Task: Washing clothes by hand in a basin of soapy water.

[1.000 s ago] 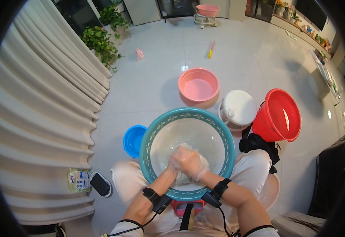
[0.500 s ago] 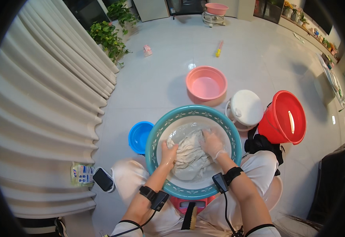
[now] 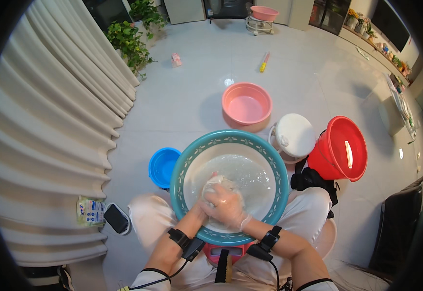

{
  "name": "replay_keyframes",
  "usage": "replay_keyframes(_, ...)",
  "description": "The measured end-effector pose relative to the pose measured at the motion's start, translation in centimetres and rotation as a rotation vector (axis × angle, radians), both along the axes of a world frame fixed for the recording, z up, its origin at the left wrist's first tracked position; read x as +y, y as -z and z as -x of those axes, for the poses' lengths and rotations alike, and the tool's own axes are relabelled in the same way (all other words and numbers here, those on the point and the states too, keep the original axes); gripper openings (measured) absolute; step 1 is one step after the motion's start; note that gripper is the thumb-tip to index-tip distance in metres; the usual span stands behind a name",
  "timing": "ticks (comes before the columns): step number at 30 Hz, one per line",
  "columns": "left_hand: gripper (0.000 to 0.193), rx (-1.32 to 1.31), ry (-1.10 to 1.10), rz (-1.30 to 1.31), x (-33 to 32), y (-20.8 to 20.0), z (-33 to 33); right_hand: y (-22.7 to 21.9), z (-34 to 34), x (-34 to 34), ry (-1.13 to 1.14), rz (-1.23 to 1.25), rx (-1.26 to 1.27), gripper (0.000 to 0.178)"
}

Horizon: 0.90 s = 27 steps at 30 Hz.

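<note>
A large teal-rimmed basin (image 3: 278, 189) with a white inside holds cloudy water, between my knees. In its near half, a wet white cloth (image 3: 232, 184) is bunched into a compact lump. My right hand (image 3: 225, 206), in a clear thin glove, is closed over the lump, its fingers reaching across to the left. My left hand (image 3: 200, 209) presses against the cloth from the left side; most of its fingers are hidden behind the right hand and the cloth. Both hands grip the same bundle, close together.
Around the basin stand a blue tub (image 3: 165, 167), a pink basin (image 3: 247, 103), a white lidded bucket (image 3: 295, 136) and a red bucket (image 3: 341, 148). A phone (image 3: 116, 218) and a wipes pack (image 3: 90, 211) lie by the curtain (image 3: 51, 145). A brush (image 3: 224, 266) is before me.
My right hand has moved left and nearer to meet the left hand. The cloth, spread across the basin before, is now gathered into a lump between them. The view has shifted slightly.
</note>
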<state>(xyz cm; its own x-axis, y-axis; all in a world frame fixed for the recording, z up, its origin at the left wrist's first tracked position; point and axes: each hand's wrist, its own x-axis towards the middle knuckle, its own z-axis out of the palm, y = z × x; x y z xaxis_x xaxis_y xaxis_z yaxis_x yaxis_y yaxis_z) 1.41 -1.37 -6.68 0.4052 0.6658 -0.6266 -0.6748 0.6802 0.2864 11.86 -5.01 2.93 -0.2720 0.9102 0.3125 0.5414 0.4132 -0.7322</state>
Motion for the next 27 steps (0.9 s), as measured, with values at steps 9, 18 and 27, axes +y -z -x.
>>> replay_keyframes(9,0.03,0.475,0.155,-0.207,-0.5,-2.9,-1.4,8.1,-7.5,6.3,0.302,0.136,-0.185,0.015)
replay_keyframes(18,0.049,0.898,0.033,-0.082,1.4,0.1,-1.3,12.6,-6.2,4.4,0.035,0.458,0.002,0.04)
replay_keyframes(27,0.054,-0.016,0.079,-0.034,-1.2,0.8,0.0,0.7,-1.4,0.9,-0.079,-0.101,-0.138,0.016)
